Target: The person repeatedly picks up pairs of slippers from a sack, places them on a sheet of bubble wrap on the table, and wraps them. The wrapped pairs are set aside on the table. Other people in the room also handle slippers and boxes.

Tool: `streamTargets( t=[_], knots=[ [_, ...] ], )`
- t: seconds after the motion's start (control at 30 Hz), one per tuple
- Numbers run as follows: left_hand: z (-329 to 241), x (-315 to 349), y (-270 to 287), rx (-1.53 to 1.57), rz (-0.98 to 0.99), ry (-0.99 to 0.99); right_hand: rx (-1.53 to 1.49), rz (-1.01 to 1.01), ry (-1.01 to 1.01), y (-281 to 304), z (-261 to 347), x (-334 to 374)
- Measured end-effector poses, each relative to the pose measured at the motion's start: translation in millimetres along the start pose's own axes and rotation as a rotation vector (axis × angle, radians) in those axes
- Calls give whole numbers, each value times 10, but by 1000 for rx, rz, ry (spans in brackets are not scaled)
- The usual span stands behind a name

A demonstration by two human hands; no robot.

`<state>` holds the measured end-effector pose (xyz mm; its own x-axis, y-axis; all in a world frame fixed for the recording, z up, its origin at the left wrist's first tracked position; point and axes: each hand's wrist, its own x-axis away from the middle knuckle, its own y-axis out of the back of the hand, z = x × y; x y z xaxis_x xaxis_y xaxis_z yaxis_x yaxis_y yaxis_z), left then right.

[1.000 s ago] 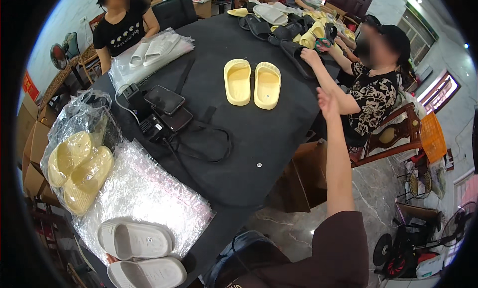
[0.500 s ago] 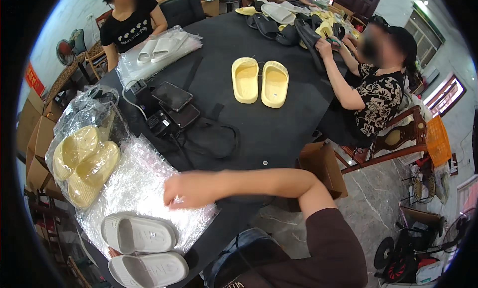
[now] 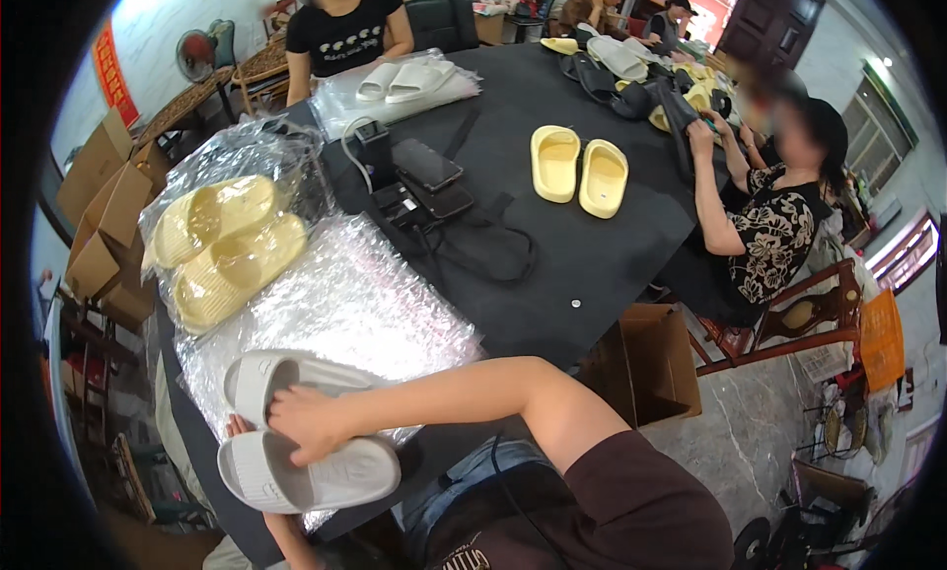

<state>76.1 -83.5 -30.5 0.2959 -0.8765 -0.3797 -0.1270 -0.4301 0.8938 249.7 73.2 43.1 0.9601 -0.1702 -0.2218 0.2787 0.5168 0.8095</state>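
A pair of light grey slide sandals lies side by side at the near left, the farther slide (image 3: 254,381) and the nearer slide (image 3: 340,476). My right hand (image 3: 314,424) reaches across from the right, its fingers closed over the inner edges of both. My left hand (image 3: 237,427) is mostly hidden under the nearer slide; its fingertips show at the gap between the two straps. Beneath and beyond the slides spreads a stack of clear plastic bags (image 3: 385,294). Next to it, a yellow pair of slides (image 3: 242,269) sits inside a clear bag.
Farther off on the black table (image 3: 493,166) stand an unbagged yellow pair (image 3: 557,166), black phone-like devices (image 3: 429,166) with cables, and a white pair (image 3: 404,80) on bags. Co-workers sit around; one at right handles a dark slide (image 3: 676,116). An open carton (image 3: 656,363) stands below the edge.
My right hand has moved from above the plastic bags down and left onto the grey slides. The view has shifted, so the table's things appear farther right. The co-worker at right still holds the dark slide.
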Motion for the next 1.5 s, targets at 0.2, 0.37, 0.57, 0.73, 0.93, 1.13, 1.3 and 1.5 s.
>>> streamTargets(
  t=[0.2, 0.37, 0.57, 0.73, 0.93, 1.13, 1.3, 1.5],
  knots=[
    [8, 109, 48, 73, 139, 104, 188, -208, -253, -300, 52, -345],
    [-44, -32, 204, 75, 354, 176, 276, -201, -334, -200, -93, -125],
    [-345, -160, 312, -127, 156, 148, 379, -282, -415, 145, -370, 304],
    [-352, -171, 325, -102, 153, 158, 320, -315, -445, 155, -415, 361],
    [-363, -174, 304, -116, 182, 168, 280, -242, -467, 117, -473, 348],
    [-327, -179, 267, -125, 187, 168, 227, -270, -428, 122, -485, 379],
    [-334, -183, 279, -127, 183, 148, 210, -304, -394, 141, -488, 417],
    [-395, -198, 303, -112, 188, 152, 149, -269, -403, 183, -481, 428]
  ],
)
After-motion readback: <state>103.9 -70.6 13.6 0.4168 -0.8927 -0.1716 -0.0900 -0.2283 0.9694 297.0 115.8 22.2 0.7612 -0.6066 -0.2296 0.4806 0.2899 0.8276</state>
